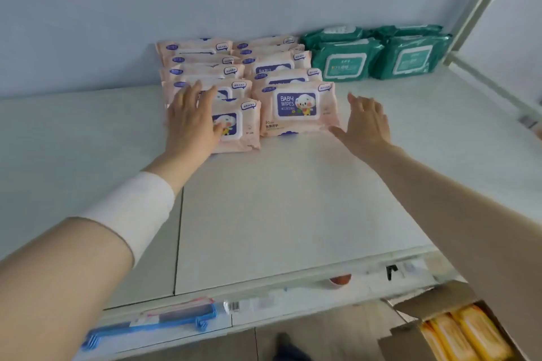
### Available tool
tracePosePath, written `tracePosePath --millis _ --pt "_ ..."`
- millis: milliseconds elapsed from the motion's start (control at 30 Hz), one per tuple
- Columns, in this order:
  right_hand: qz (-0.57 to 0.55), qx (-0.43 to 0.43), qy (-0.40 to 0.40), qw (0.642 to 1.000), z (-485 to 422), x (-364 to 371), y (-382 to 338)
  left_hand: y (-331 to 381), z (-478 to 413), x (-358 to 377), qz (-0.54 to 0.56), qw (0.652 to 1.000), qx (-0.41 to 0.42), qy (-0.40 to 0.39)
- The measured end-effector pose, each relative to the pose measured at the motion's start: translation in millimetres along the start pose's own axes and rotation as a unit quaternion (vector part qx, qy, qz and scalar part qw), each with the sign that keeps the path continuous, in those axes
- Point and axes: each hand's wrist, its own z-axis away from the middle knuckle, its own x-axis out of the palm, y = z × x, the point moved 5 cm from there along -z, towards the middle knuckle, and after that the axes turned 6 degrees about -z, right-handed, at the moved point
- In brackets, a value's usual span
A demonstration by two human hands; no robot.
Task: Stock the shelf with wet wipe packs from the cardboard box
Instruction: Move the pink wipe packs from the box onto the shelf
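Baby wipes packs (297, 108) lie in two rows on the shelf (278, 199); other wipe packs (378, 57) right of them, cardboard box (434, 300) before them.

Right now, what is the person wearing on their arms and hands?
The left hand and right hand show no gloves or watch. A wide white band wraps the left forearm; the right forearm is uncovered.
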Motion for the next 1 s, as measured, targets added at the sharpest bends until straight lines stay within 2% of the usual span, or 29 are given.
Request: tracePosePath --millis 133,233,433,567,733,900,1000 --pt "0.176 -0.031 -0.030 0.983 62 -22 31 88 32 -8 -0.099 0.973 0.200 -0.062" --pt "0.243 -0.030 -0.061 0.968 117 -44 59 153 69 -20 -0.112 0.952 0.270 -0.093" --pt "0.308 0.055 -0.083 0.946 236 -113 165 314 147 -57 -0.066 0.915 0.388 -0.086" --pt "0.326 0.131 -0.096 0.931 333 -151 253 428 228 -65 -0.026 0.872 0.484 -0.077" --pt "0.307 0.255 -0.150 0.905 467 -157 375 541 336 -28 -0.020 0.833 0.536 -0.137" --pt "0.266 0.364 -0.222 0.865 588 -122 452 594 435 27 -0.043 0.787 0.576 -0.216" --pt "0.225 0.394 -0.261 0.852 630 -96 474 605 465 58 -0.081 0.755 0.603 -0.246"
